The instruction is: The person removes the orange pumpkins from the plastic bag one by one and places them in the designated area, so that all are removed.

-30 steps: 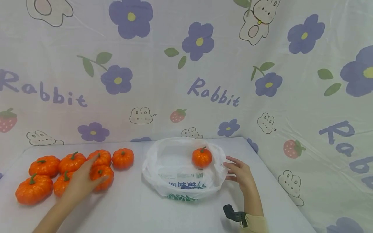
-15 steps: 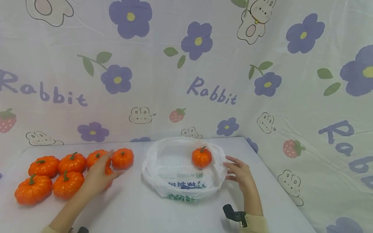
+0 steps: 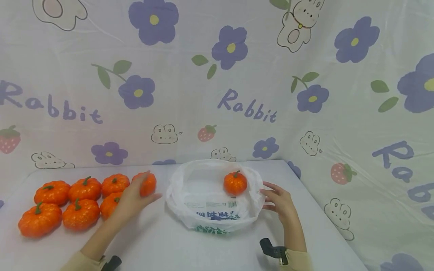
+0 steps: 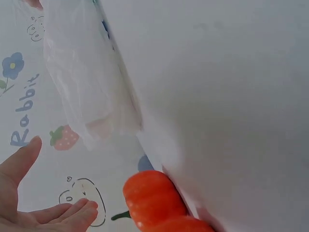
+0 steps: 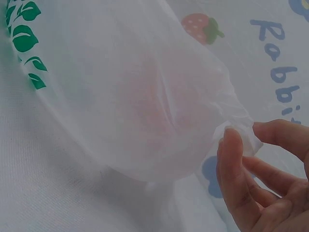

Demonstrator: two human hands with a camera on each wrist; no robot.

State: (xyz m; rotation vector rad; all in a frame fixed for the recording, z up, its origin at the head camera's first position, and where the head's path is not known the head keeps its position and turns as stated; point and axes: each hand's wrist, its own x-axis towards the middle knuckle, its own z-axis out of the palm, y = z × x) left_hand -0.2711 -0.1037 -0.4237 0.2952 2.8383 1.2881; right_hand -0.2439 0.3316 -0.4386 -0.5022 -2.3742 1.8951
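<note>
My left hand (image 3: 133, 199) hovers over the near side of an orange pumpkin (image 3: 149, 185) at the right end of a cluster. Its thumb and fingers are spread, and in the left wrist view the hand (image 4: 53, 216) stands apart from the pumpkin (image 4: 153, 197) and its green stem. Standing with its mouth spread wide, a white plastic bag (image 3: 179, 210) holds one small pumpkin (image 3: 235, 183) at its right side. My right hand (image 3: 278, 200) pinches the bag's right rim; the right wrist view shows the thumb and forefinger of that hand (image 5: 270, 179) at the bag's edge (image 5: 227, 92).
Several more orange pumpkins, among them a front-left one (image 3: 40, 221) and a front-middle one (image 3: 80, 215), sit in two rows left of the bag on the white table (image 3: 176, 252). A printed cloth (image 3: 190, 75) hangs behind and along the right.
My left hand has moved right across the pumpkins, from the front middle ones to the rightmost one. The right hand and the bag have stayed in place.
</note>
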